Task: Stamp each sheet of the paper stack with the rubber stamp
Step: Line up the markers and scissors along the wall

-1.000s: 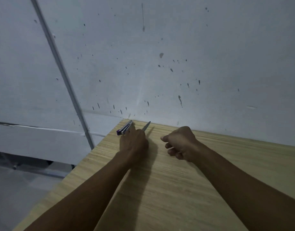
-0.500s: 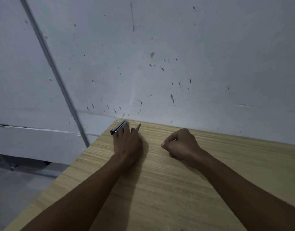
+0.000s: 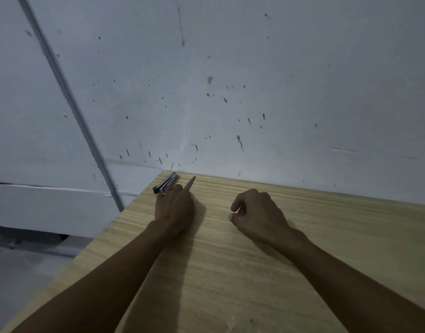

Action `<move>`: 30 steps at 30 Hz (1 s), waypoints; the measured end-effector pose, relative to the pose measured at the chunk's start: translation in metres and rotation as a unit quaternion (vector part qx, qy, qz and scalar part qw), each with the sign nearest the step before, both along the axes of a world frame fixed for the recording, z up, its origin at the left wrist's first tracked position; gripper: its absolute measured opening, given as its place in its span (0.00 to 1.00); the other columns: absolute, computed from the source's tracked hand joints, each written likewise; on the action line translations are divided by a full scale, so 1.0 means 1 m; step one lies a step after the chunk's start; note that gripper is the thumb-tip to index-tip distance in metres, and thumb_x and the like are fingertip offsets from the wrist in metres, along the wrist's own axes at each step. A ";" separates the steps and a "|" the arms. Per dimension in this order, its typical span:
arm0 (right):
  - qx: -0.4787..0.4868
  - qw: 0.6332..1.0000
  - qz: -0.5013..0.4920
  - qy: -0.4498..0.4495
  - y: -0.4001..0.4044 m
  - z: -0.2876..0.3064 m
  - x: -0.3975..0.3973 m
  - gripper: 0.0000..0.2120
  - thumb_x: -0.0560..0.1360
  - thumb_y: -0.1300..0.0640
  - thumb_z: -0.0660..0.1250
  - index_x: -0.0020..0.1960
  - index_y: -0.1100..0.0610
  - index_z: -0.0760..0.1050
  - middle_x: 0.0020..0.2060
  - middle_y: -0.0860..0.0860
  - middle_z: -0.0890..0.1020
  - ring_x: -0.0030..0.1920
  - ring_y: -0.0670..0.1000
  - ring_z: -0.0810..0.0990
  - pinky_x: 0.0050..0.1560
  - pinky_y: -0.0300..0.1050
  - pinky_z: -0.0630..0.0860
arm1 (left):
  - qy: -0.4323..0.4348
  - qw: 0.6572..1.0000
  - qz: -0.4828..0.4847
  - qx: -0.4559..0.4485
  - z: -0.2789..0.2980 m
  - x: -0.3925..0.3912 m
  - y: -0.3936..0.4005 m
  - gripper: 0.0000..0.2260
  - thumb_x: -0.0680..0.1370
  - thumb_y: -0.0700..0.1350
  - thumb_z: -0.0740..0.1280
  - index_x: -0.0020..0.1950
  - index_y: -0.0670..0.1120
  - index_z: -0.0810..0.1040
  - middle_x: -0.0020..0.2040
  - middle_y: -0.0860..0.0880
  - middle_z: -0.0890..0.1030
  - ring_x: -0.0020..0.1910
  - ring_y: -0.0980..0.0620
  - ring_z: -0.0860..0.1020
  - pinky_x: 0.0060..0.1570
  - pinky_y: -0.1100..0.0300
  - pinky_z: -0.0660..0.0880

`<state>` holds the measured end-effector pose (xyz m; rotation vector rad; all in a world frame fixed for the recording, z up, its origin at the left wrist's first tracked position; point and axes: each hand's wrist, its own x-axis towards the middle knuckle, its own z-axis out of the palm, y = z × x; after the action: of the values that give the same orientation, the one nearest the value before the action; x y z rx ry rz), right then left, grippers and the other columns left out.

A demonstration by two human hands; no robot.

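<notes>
Searching the frame for the paper stack and the rubber stamp, I find neither in view. I see the left hand at centre-left of the frame, lying knuckles-up on the wooden table, its fingers touching a purple-ended clip-like object and a grey pen near the table's far corner; whether it grips them, I cannot tell. The right hand rests right of centre, fingers curled into a loose fist, holding nothing visible. Compared with a second ago, both hands sit almost unchanged; only the camera view shifts slightly. I judge that stamping has not begun.
</notes>
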<state>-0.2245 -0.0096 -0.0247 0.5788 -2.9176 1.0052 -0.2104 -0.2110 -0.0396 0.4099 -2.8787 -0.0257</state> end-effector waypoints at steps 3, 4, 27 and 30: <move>0.017 1.000 0.003 0.015 0.007 -0.002 0.003 0.09 0.70 0.47 0.70 0.49 0.47 0.76 0.47 0.46 0.80 0.48 0.49 0.79 0.48 0.44 0.74 | 0.017 1.000 -0.012 0.009 -0.001 0.004 0.003 0.19 0.81 0.46 0.54 0.71 0.46 0.69 0.69 0.44 0.71 0.73 0.44 0.63 0.69 0.43 0.61; 0.020 1.000 0.003 0.019 0.010 -0.002 0.004 0.09 0.70 0.47 0.70 0.49 0.47 0.76 0.47 0.46 0.80 0.48 0.49 0.79 0.48 0.45 0.74 | 0.030 0.999 -0.020 0.016 -0.001 0.006 0.005 0.20 0.81 0.47 0.53 0.74 0.47 0.64 0.72 0.44 0.68 0.76 0.45 0.58 0.70 0.43 0.57; 0.080 0.983 -0.141 0.091 0.215 0.030 0.165 0.09 0.72 0.46 0.69 0.50 0.47 0.78 0.46 0.46 0.80 0.48 0.49 0.77 0.42 0.43 0.68 | 0.168 0.913 -0.304 0.214 0.024 0.165 0.235 0.06 0.77 0.47 0.64 0.48 0.47 0.79 0.42 0.53 0.81 0.39 0.54 0.77 0.40 0.51 0.77; 0.098 0.978 -0.172 0.060 0.242 0.030 0.182 0.08 0.72 0.47 0.70 0.50 0.48 0.77 0.47 0.47 0.79 0.47 0.50 0.78 0.42 0.43 0.71 | 0.118 0.923 -0.303 0.207 0.016 0.175 0.262 0.08 0.76 0.51 0.64 0.41 0.48 0.77 0.38 0.53 0.79 0.39 0.52 0.77 0.40 0.50 0.77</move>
<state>-0.0420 0.2329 0.0049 0.1193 -2.8836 0.6269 -0.0357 0.0514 -0.0235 -0.4100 -2.6232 -0.7396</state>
